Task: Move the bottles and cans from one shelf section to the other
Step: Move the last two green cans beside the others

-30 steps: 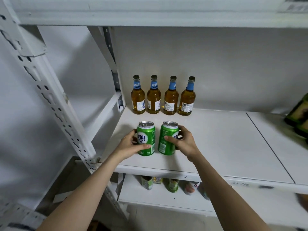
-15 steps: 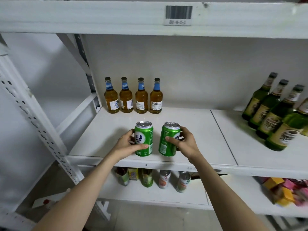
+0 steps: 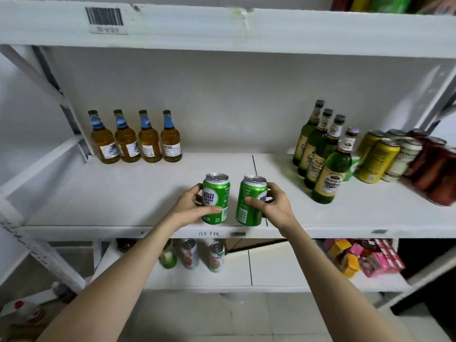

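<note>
My left hand [image 3: 190,206] grips a green can [image 3: 218,193] and my right hand [image 3: 277,206] grips a second green can [image 3: 249,206]. Both cans are upright at the front of the white shelf [image 3: 123,193], close to the seam [image 3: 253,164] between its two sections. Several amber bottles with blue neck labels [image 3: 135,138] stand in a row at the back left. On the right section stand several green bottles [image 3: 323,154] and, beyond them, several yellow, white and brown cans [image 3: 399,159].
A shelf board with a barcode label [image 3: 104,19] runs overhead. The lower shelf holds cans [image 3: 195,255] and colourful boxes [image 3: 365,257]. A perforated upright post [image 3: 39,255] stands at the left. Bare shelf surface lies between the amber bottles and the green bottles.
The view has swung to the right, bringing the right section's bottles and cans into sight. Both hands have carried the green cans rightward, from the left section to near the seam.
</note>
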A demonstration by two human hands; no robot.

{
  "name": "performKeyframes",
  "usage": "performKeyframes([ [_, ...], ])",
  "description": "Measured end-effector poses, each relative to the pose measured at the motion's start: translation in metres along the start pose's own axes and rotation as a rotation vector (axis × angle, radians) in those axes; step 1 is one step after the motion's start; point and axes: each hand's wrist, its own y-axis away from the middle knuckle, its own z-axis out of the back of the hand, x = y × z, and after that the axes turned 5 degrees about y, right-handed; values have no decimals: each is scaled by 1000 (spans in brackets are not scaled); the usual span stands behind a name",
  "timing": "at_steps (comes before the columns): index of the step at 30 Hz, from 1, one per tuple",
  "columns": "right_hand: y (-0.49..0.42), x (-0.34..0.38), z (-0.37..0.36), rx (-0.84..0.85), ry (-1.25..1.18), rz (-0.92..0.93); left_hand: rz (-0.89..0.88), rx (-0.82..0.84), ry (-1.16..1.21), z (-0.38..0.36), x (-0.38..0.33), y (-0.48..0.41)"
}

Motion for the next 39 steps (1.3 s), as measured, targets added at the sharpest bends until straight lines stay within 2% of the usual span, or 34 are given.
performKeyframes([
  [10,-30,-48,124,-33,-22,9,-58,60,-18,-114,-48,-51],
  [25,-32,-109,325,12,23,17,2,58,111,-331,-87,-35],
  [32,-70,-132,380,-4,11,-8,-18,91,126,-392,-96,-70],
  [39,-109,-147,399,-19,-13,-14,-11,60,156,-411,-100,-100],
])
